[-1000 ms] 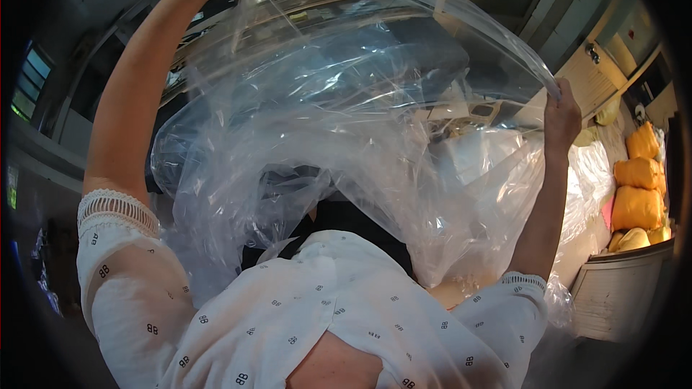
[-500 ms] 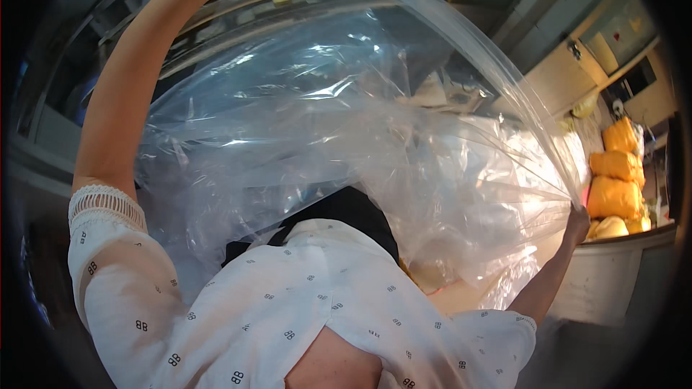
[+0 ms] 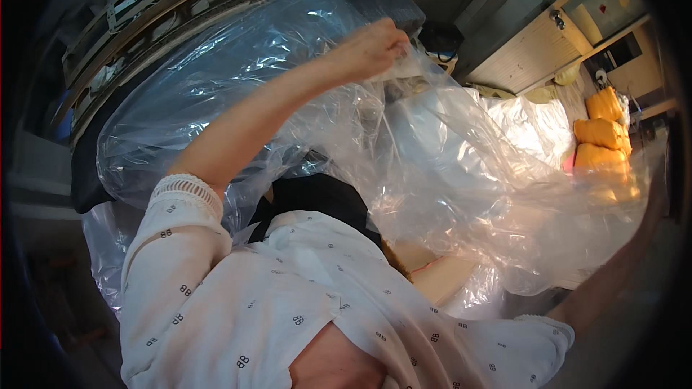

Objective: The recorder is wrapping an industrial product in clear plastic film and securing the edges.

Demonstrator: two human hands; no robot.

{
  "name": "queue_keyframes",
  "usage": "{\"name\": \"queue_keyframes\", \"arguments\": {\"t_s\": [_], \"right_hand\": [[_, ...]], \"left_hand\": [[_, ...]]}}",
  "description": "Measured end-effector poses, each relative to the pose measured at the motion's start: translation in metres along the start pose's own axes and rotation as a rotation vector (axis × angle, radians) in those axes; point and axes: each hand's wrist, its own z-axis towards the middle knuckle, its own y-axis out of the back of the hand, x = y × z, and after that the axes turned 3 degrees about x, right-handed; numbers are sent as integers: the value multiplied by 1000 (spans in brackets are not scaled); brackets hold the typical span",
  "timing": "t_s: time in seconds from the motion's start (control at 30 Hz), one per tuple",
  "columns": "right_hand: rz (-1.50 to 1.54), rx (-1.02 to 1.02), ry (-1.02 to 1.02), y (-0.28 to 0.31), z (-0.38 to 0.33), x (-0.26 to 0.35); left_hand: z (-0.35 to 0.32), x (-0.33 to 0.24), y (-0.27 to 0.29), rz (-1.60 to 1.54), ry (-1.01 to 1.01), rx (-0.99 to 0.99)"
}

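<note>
A large clear plastic sheet (image 3: 447, 194) spreads in loose, shiny folds across the space in front of me. My left hand (image 3: 375, 49) is closed in a fist on a gathered part of it, near the upper middle. Far to the right, my right hand (image 3: 657, 173) is dim and close to the picture's rim. The sheet stretches out to that hand, which appears closed on its edge, though the fingers are hard to make out. More clear plastic covers a long dark surface (image 3: 378, 1) beyond my left arm.
Stacked orange bundles (image 3: 604, 130) sit at the right. Behind them is a pale door (image 3: 530, 47) with a handle. A dark bag (image 3: 441, 39) lies beyond my left hand. A long metal-framed rack (image 3: 173, 11) runs along the far left.
My left hand has come down from the top edge and across to the right. My right hand has moved farther out right and up. The raised, arched plastic has sunk and lies lower.
</note>
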Motion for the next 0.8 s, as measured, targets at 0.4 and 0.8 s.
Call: {"name": "queue_keyframes", "arguments": {"t_s": [0.4, 0.8], "right_hand": [[1953, 172, -15, 299, 152, 359], [2267, 504, 196, 287, 159, 376]], "left_hand": [[-38, 21, 56, 154, -128, -99], [-52, 50, 32, -321, -10, -128]]}}
